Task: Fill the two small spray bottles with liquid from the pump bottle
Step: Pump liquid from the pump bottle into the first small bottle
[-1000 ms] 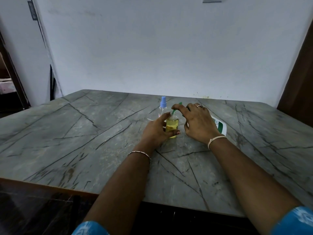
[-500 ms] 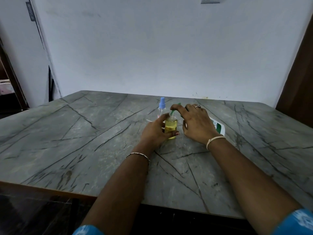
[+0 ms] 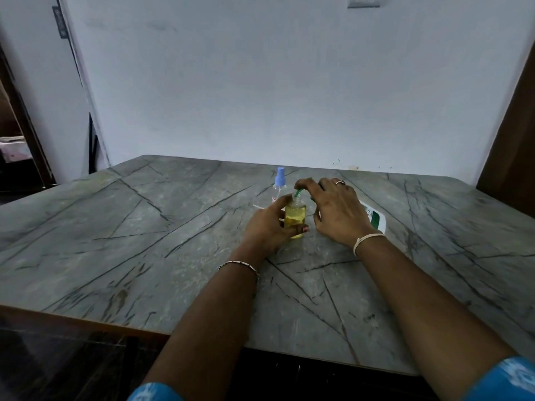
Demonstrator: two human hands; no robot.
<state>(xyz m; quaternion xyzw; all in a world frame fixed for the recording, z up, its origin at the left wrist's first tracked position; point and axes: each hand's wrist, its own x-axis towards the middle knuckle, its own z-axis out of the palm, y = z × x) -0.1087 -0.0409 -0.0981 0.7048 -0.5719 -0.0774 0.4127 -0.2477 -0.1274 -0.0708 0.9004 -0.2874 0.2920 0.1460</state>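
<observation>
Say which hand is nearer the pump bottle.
Right. The right hand holds the green top of the pump bottle, whose white body shows behind the wrist. The left hand, left of it, grips the yellow bottle.

Just right of the frame's centre, the left hand [image 3: 269, 224] grips a small clear bottle [image 3: 294, 217] of yellow liquid standing on the grey veined table [image 3: 144, 241]. The right hand [image 3: 335, 209] curls over the head of the white pump bottle [image 3: 375, 218], whose green spout [image 3: 298, 193] sits at the small bottle's mouth. Just behind them, a blue-capped spray bottle [image 3: 280, 183] stands upright.
</observation>
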